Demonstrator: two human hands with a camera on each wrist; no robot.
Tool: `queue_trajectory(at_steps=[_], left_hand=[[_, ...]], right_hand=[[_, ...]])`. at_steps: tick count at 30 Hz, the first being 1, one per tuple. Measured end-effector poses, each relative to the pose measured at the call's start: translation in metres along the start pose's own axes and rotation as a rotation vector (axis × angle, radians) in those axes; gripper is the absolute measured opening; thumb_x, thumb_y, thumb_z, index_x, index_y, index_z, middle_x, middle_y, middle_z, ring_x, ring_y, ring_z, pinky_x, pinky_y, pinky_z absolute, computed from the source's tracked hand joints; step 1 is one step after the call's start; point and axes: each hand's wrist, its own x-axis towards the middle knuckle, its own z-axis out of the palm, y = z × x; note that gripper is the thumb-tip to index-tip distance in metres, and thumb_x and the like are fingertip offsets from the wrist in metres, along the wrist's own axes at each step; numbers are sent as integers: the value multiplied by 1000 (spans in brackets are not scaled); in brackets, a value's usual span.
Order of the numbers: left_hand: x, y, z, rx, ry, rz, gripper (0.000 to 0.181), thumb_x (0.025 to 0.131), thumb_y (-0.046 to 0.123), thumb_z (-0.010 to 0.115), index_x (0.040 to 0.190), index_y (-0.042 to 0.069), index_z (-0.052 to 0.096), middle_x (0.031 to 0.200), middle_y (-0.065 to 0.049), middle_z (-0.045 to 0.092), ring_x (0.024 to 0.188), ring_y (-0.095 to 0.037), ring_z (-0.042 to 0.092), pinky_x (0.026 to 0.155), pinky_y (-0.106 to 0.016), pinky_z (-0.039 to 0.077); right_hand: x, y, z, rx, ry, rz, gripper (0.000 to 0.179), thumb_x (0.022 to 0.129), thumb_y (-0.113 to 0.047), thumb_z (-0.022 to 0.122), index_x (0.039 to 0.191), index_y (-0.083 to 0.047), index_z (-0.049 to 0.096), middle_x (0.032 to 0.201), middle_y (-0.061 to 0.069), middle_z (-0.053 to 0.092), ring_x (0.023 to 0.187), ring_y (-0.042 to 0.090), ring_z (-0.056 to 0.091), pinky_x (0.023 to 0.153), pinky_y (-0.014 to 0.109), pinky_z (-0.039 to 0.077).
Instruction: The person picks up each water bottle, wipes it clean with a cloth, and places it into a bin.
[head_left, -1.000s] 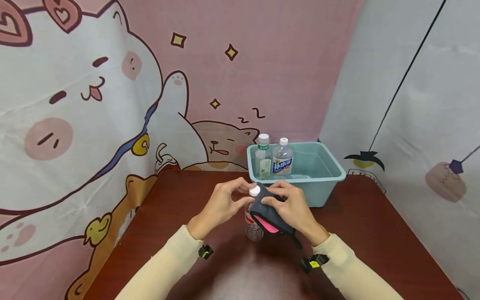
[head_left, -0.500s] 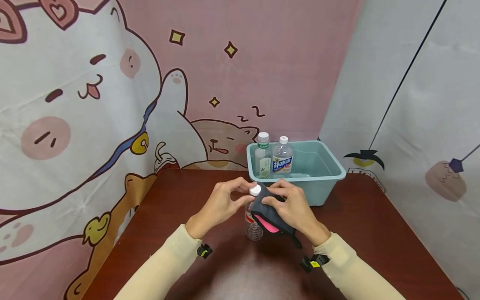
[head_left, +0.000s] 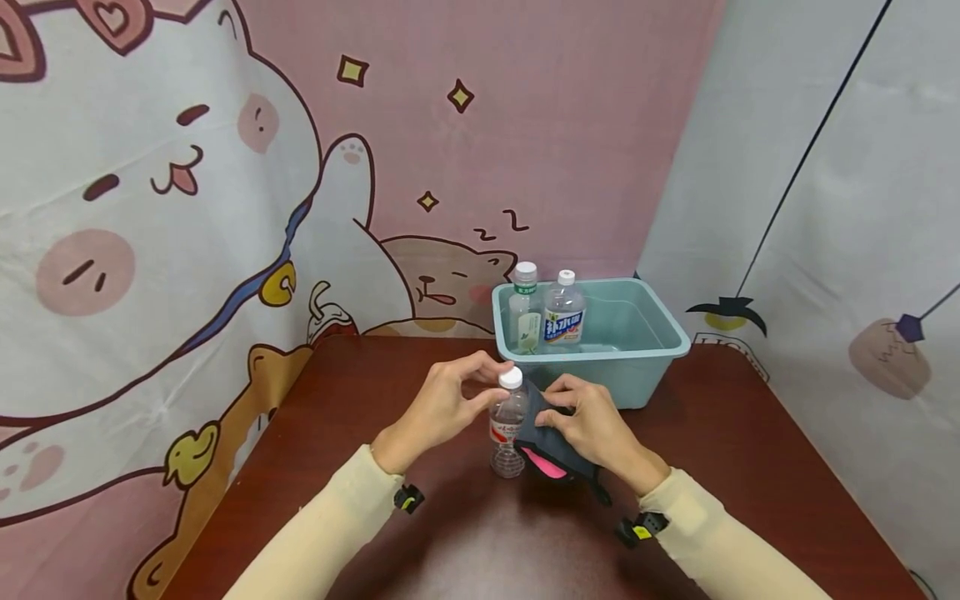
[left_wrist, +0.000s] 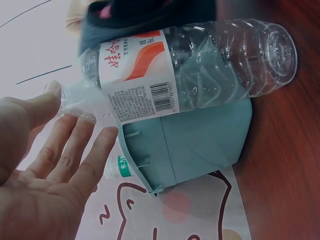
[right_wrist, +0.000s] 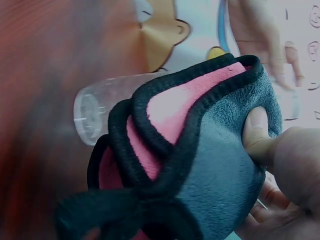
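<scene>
A clear plastic bottle [head_left: 506, 429] with a white cap and a red-and-white label stands upright on the table. My left hand [head_left: 447, 404] pinches it at the cap between thumb and fingers; the left wrist view shows the fingertips [left_wrist: 111, 134] around its neck. On the other side, my right hand [head_left: 600, 427] grips a folded cleaning cloth [head_left: 557, 440], grey outside and pink inside with black edging and a loop. In the right wrist view the thumb presses into the grey side of the cloth [right_wrist: 220, 140], which partly hides the bottle [right_wrist: 95, 112].
Behind the hands is a light-blue plastic bin [head_left: 637, 367]. Inside it stand a bottle with a green-and-white label [head_left: 527, 321] and a bottle with a blue label [head_left: 564, 321], both white-capped. A cartoon-printed curtain [head_left: 570, 125] hangs behind the brown table [head_left: 360, 392].
My right hand has moved slightly right with the cloth, away from the bottle, so more of the bottle's neck and label shows. My left hand has stayed at the cap.
</scene>
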Motion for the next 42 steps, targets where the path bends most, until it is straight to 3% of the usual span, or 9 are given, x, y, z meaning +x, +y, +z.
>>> queue_trajectory(at_steps=[6,12,17,22,25,31,42], left_hand=[[0,0,0,-3,-3,-18,36,98,8,94,132,14,81,132,-5,88,112,-18,87,97,-26,71],[0,1,1,-8,-1,-15,36,99,8,94,132,14,80,133,-7,87,113,-20,87,99,-38,73],[0,2,1,1,-1,-29,36,99,9,93,132,14,79,133,-6,87,113,-20,87,100,-35,72],[0,3,2,9,-3,-37,37,99,8,93,132,14,79,135,-6,87,114,-21,87,100,-28,71],[0,2,3,13,3,-27,37,99,9,93,133,14,79,134,-6,87,114,-21,87,100,-30,71],[-2,2,3,18,4,-24,37,99,10,94,133,14,79,134,-6,87,113,-20,87,101,-41,73],[-2,4,1,1,4,-28,36,99,8,93,131,13,78,138,-6,86,114,-21,87,100,-40,73]], right_hand=[[-7,13,12,-12,-65,-18,32,93,-9,98,122,-1,90,107,-1,81,99,17,79,82,28,67],[-11,22,19,-49,-118,-23,30,94,-11,98,121,0,90,107,-1,81,100,17,79,88,35,70],[-15,29,27,-106,-158,-62,22,93,-12,99,112,-4,93,101,1,80,93,14,77,80,32,68],[-21,35,38,-157,-236,-41,20,91,-14,101,107,-4,94,98,2,78,87,8,72,73,26,63],[-23,36,43,-191,-265,-51,22,90,-13,102,107,-1,93,96,2,77,85,12,75,72,29,65],[-24,33,47,-214,-269,-51,23,88,-10,102,106,2,92,95,7,77,89,26,80,75,35,69],[-25,36,40,-72,-224,20,27,90,-13,101,113,-2,93,100,4,83,91,14,78,78,28,66]])
